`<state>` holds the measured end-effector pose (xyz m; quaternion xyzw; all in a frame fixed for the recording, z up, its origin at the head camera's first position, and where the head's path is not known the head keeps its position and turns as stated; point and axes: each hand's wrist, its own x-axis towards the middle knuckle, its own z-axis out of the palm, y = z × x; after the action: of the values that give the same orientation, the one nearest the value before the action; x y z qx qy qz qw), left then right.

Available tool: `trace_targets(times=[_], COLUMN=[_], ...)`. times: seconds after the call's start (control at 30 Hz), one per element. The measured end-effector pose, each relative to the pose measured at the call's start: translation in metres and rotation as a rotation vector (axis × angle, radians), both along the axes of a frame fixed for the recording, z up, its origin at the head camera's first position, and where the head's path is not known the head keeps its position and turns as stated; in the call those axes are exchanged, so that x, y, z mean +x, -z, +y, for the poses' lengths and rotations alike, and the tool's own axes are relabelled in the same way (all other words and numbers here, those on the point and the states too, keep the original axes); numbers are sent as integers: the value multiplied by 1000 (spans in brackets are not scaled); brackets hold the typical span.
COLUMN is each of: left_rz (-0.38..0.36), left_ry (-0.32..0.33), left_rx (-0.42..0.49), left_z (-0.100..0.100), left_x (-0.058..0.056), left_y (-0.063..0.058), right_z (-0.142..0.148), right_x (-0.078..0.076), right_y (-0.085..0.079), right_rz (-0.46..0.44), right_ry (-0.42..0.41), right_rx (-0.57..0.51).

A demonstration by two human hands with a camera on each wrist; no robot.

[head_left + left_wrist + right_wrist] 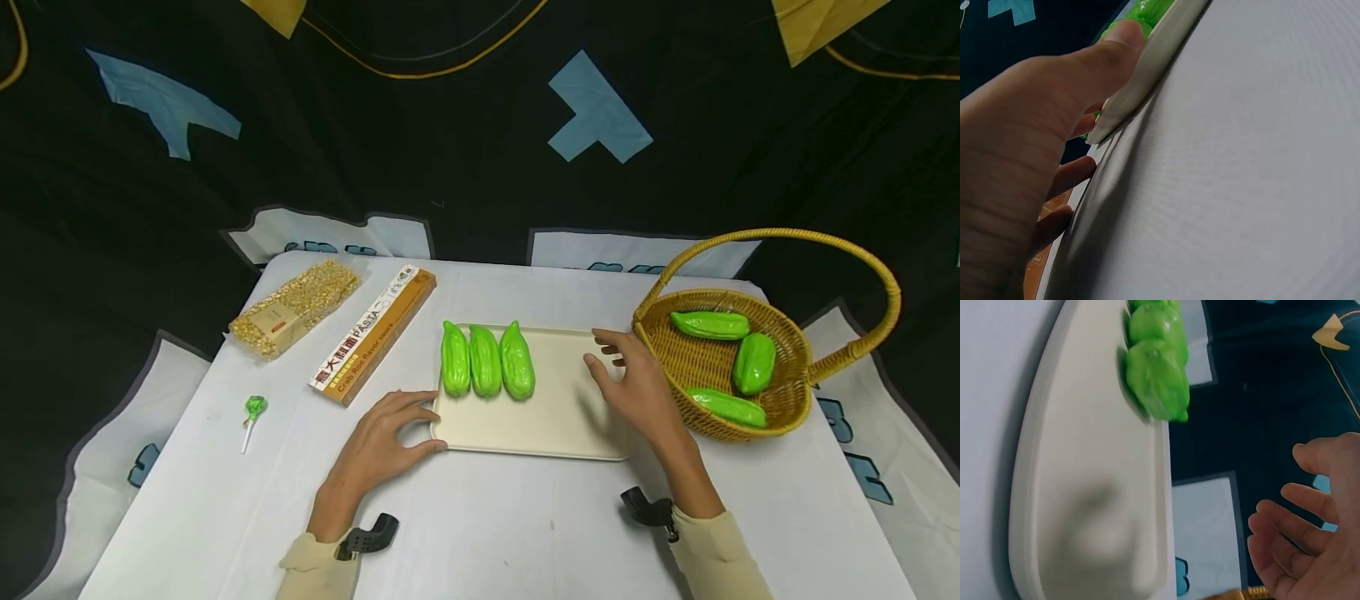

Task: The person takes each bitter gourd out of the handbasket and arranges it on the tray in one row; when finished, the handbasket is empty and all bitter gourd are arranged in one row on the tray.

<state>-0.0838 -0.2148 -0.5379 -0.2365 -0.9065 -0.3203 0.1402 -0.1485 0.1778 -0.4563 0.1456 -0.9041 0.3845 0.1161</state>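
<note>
Left hand (377, 440) pinches the tray (564, 417), green gourds (486, 362) just beyond its fingertips; right hand (640, 387), fingers spread, holding nothing — lift one-sided now, and the gourds could slide toward them

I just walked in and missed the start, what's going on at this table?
A person's left hand touches the left edge of the tray, while the right hand, holding nothing, hovers near its right end. Three green vegetables lie side by side on the tray; three more sit in the wicker basket to its right. A pasta box, a bag of yellow grains and a lollipop lie to the left.
</note>
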Motion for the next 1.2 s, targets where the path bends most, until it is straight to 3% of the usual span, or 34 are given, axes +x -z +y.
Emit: trace_targets(times=[0.33,0.77,1.2], left_rz=[7,14,8], left_ry=[2,5,-4], left_rx=[3,8,0], left_z=[-2,-1,-1], left_x=[0,-1,-1], left_y=[0,2,0], right_z=[24,51,84], right_x=[11,27,39], right_y=[-6,-11,-8], right_rz=[-4,1,7], right_ry=[55,64,121], right_rx=[35,45,99])
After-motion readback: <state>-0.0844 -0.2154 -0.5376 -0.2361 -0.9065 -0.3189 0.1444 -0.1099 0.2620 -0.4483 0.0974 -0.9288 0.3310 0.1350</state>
